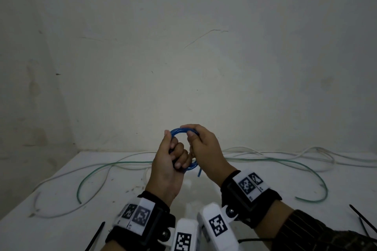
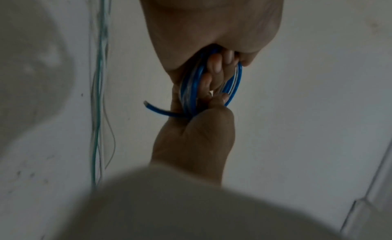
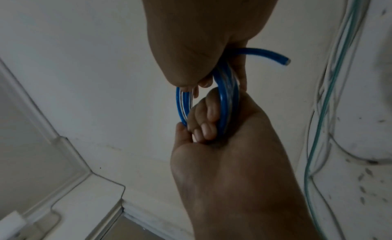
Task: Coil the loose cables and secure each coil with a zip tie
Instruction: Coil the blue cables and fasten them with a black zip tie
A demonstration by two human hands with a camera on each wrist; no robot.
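Observation:
A small coil of blue cable (image 1: 177,131) is held up in front of the wall, above the white table (image 1: 255,187). My left hand (image 1: 173,159) grips its left side, fingers curled through the loop. The right side is gripped by my right hand (image 1: 204,146), thumb on top. A short free end (image 1: 199,173) hangs below the coil. In the left wrist view the coil (image 2: 188,92) has several turns, with the end (image 2: 148,105) sticking out left. The right wrist view shows my fingers (image 3: 208,113) hooked through the coil (image 3: 228,96).
A loose green cable (image 1: 98,171) and a loose white cable (image 1: 61,177) sprawl across the table from left to right. Black zip ties lie at the near left (image 1: 95,234) and near right (image 1: 363,218). The wall stands right behind the table.

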